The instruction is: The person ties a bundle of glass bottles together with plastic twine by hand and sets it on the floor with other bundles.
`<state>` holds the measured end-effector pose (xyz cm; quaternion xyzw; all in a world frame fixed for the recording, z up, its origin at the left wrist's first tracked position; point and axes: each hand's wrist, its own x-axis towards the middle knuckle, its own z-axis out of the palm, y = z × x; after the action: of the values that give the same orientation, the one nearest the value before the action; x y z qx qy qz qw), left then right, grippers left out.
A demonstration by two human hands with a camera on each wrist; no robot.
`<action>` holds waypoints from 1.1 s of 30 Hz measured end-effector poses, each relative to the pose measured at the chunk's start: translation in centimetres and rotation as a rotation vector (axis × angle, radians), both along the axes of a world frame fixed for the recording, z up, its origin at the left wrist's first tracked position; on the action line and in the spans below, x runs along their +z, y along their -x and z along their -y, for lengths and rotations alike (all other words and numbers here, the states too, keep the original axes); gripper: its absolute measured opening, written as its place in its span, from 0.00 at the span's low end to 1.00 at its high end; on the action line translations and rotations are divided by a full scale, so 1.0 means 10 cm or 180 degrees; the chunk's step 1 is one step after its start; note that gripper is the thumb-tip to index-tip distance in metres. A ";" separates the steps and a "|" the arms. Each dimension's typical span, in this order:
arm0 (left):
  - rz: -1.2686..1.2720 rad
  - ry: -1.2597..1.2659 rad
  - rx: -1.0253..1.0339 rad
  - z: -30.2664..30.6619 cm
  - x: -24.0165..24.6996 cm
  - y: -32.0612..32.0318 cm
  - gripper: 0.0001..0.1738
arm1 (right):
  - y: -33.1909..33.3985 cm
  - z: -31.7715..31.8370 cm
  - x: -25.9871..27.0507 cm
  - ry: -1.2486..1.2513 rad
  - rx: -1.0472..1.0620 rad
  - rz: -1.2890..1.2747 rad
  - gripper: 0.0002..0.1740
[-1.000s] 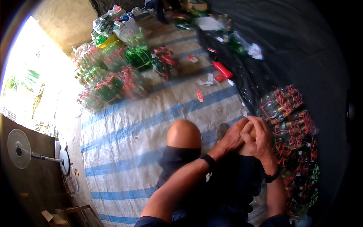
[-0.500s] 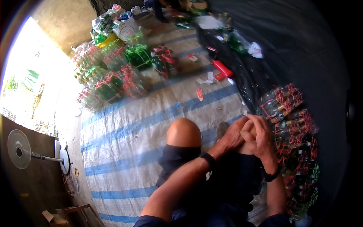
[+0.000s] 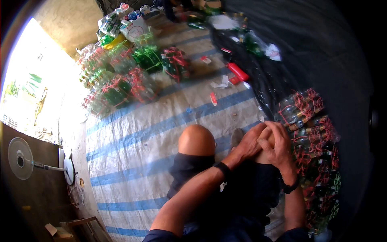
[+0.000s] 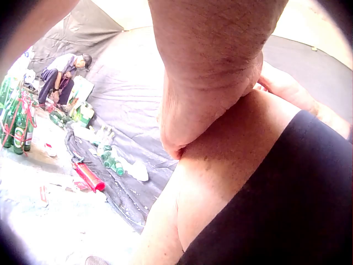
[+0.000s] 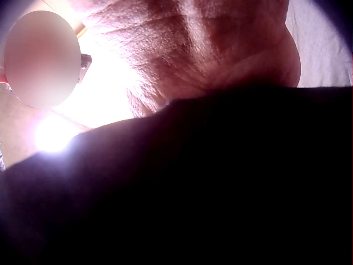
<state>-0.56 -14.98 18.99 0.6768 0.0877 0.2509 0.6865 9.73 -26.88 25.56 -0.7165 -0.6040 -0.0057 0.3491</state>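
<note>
Both bare hands rest on the bent right knee (image 3: pixel 263 158) of the seated person. My left hand (image 3: pixel 249 144) lies over the knee from the left, its fingers meeting those of my right hand (image 3: pixel 279 146). The right one drapes over the knee's other side with its fingers loosely bent. No object shows in either hand. Up close in the left wrist view, the heel of the left hand (image 4: pixel 212 72) presses on bare skin above the dark shorts (image 4: pixel 287 193). Dark cloth hides most of the right wrist view, with only part of the right palm (image 5: pixel 204 49) showing.
Tied bundles of bottles (image 3: pixel 298 111) line the right side. More bundles (image 3: pixel 117 92) stand at the far left on the striped tarp (image 3: pixel 133 141). A red cylinder (image 3: pixel 238 71) lies ahead. A fan (image 3: pixel 20 159) stands left; another person (image 4: pixel 59 69) sits at the back.
The head view tilts very slightly, so the floor and bundles sit a little higher. Both hands stay on the knee.
</note>
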 end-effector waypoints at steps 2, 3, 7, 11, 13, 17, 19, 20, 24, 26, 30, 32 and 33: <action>0.0006 -0.0003 0.0003 0.00 -0.01 -0.01 0.27 | 0.00 0.00 0.01 0.0008 0.0002 -0.0017 0.34; 0.0011 -0.0007 0.0005 0.00 -0.02 -0.01 0.27 | 0.01 0.00 0.01 0.0026 -0.0009 -0.0027 0.34; -0.0056 -0.0330 -0.0036 -0.04 -0.03 0.01 0.28 | 0.01 0.01 0.01 0.0046 -0.0030 -0.0034 0.34; -0.0133 -0.0480 -0.0045 -0.04 -0.04 0.01 0.27 | 0.01 0.01 0.01 0.0044 -0.0020 -0.0020 0.34; -0.0131 -0.0477 -0.0038 -0.03 -0.05 0.00 0.27 | 0.01 0.01 0.01 0.0055 -0.0031 -0.0038 0.34; -0.0059 -0.0509 0.0028 -0.01 -0.08 -0.01 0.26 | 0.00 0.01 0.01 0.0043 0.0003 -0.0045 0.34; -0.0022 -0.0572 0.0062 -0.01 -0.08 -0.01 0.26 | 0.01 0.01 0.01 0.0041 0.0000 -0.0041 0.34; -0.0073 -0.0513 0.0026 -0.02 -0.08 -0.01 0.26 | 0.01 0.01 0.01 0.0042 0.0001 -0.0042 0.34; -0.0143 -0.0436 -0.0015 -0.03 -0.06 0.00 0.26 | 0.01 0.01 0.01 0.0034 -0.0012 -0.0027 0.34; -0.0049 -0.0362 0.0047 0.00 -0.06 -0.02 0.26 | 0.00 0.01 0.01 0.0030 -0.0009 -0.0033 0.34; 0.0015 -0.0182 0.0067 0.01 -0.03 -0.01 0.26 | 0.00 0.01 0.01 0.0035 -0.0019 -0.0059 0.34; -0.0017 -0.0138 0.0058 0.01 -0.02 -0.01 0.25 | 0.01 0.00 0.01 0.0045 -0.0015 -0.0086 0.34; -0.0048 -0.0092 0.0047 0.01 -0.01 -0.01 0.25 | 0.01 0.01 0.01 0.0047 -0.0022 -0.0083 0.34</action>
<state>-0.47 -15.09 18.85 0.6879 0.0943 0.2521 0.6741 9.67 -26.94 25.67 -0.7211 -0.5969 0.0069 0.3517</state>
